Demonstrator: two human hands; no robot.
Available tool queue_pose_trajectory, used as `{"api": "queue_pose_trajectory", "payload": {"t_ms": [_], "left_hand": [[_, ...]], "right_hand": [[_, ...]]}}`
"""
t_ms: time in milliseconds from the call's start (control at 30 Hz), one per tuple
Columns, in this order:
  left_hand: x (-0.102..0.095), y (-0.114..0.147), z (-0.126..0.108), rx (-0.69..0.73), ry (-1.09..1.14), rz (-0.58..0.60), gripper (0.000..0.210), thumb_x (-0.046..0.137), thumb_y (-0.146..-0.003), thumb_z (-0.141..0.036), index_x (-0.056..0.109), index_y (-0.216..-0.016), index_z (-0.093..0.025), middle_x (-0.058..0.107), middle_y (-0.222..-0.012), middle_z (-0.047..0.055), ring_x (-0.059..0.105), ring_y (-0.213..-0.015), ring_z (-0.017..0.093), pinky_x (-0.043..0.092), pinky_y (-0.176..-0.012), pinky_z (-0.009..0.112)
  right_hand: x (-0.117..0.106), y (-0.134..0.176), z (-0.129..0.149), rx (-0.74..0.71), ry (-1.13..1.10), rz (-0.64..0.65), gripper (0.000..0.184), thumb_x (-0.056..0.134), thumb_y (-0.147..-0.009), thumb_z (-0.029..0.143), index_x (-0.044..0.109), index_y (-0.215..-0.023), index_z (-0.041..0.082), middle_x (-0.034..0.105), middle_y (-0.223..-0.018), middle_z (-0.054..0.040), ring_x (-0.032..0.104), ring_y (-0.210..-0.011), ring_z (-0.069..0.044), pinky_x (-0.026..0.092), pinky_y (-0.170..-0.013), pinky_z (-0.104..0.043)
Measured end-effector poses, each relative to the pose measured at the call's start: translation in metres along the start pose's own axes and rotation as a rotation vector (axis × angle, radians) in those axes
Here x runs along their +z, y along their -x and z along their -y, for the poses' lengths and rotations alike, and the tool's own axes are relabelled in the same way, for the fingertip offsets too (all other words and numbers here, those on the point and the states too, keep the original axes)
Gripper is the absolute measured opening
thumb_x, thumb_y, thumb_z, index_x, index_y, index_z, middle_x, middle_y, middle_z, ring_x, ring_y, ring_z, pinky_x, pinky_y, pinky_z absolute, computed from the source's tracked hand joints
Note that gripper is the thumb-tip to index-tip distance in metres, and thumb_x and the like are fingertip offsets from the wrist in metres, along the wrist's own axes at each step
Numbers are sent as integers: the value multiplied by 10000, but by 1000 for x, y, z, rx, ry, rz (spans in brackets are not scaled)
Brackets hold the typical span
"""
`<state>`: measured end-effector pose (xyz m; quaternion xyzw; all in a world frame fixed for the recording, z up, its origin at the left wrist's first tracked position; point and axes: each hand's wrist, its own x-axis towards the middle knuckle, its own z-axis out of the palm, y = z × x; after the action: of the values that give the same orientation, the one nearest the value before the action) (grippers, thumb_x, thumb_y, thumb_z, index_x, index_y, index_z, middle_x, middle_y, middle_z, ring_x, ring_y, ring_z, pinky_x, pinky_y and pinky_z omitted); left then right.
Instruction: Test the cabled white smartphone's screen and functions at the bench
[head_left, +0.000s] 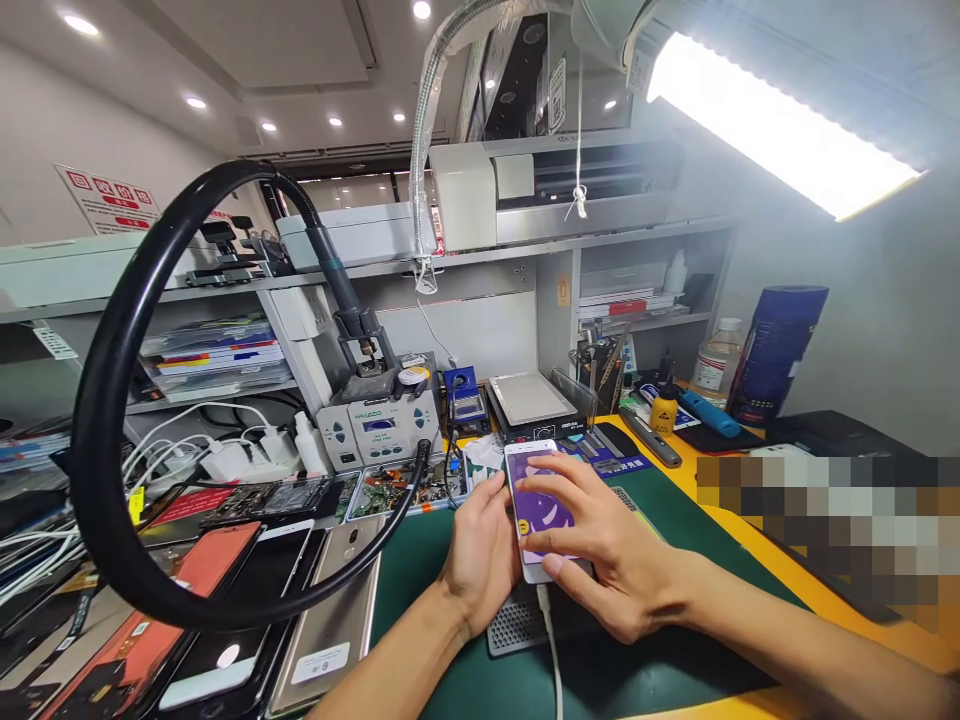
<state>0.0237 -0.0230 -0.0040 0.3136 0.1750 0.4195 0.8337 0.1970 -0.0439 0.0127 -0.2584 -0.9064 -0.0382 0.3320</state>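
Note:
A white smartphone with a lit purple screen is held upright over the mat, a white cable plugged into its lower edge. My left hand is closed around the phone's left side, the thumb along its edge and the other fingers mostly hidden behind it. Over the screen, my right hand is spread with fingers apart; whether the fingertips touch the glass I cannot tell. Its thumb lies by the phone's bottom edge. A perforated metal plate lies below the hands on the green mat.
Several phones, among them a gold one, lie at left under a thick black hose. Behind stand a soldering station, a tray of circuit boards and a heating plate. A yellow bottle is at right; a lamp hangs above.

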Motion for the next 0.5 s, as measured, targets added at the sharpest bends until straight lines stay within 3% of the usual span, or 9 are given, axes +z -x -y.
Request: {"api": "queue_pose_trajectory", "payload": {"t_ms": [500], "left_hand": [[-4,-1,0,-3,20,-27,440,462,-946,-472,646,-1200,-164,689,-985,104,644,-923,251,475,-856,368]], "right_hand": [[0,2,2,-55,-12,39,277,581,-782,204,765,-988,230,561,-1306,-129,390,-1336,-351,311,-1098,-638]]}}
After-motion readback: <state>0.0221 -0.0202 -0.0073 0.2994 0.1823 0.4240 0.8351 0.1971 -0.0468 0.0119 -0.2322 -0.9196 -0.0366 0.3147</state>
